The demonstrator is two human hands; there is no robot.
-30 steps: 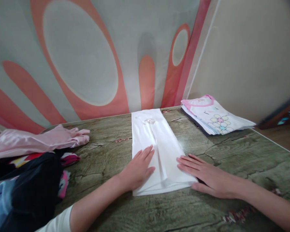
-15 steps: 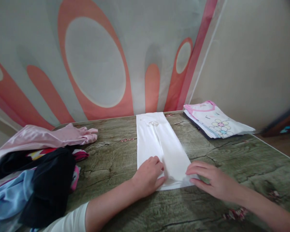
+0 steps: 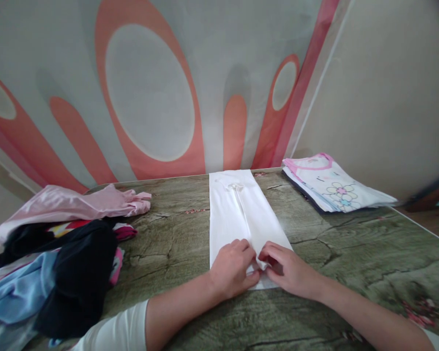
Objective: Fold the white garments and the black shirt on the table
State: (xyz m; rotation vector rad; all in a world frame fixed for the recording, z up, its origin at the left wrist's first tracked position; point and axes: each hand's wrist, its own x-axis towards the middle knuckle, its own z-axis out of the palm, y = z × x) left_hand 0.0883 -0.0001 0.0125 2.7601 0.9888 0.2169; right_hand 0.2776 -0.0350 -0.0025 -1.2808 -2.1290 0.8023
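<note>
A white garment (image 3: pixel 237 214), folded into a long narrow strip, lies on the green wood-patterned table (image 3: pixel 175 243), running from the wall towards me. My left hand (image 3: pixel 232 268) rests on its near end with fingers curled, pinching the cloth. My right hand (image 3: pixel 287 268) sits close beside it on the same near edge, fingers closed on a small fold of the white fabric. The two hands nearly touch at the middle of the hem.
A heap of loose clothes (image 3: pixel 47 258) in pink, black and blue covers the table's left side. A neat stack of folded shirts (image 3: pixel 332 187) with a flower print lies at the back right. A patterned wall stands behind the table.
Both hands went from lying flat and apart on the garment to curling and coming together at its near end, where they now pinch the cloth. The camera shifted slightly.
</note>
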